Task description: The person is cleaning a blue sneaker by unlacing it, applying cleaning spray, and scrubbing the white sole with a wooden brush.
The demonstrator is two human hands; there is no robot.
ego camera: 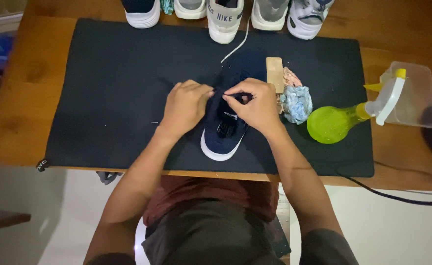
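Both hands' fingers pinched on a dark blue shoe, its front hidden beneath left hand and right hand; white label just below them.

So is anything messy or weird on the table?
A little. A loose white lace trails across the black mat, and a green spray bottle lies tipped on its side beside a crumpled cloth. Nothing looks spilled.

Wooden table w/ black mat over most of it, row of pale sneakers along far edge, clear plastic container at right, black cable across near right corner.
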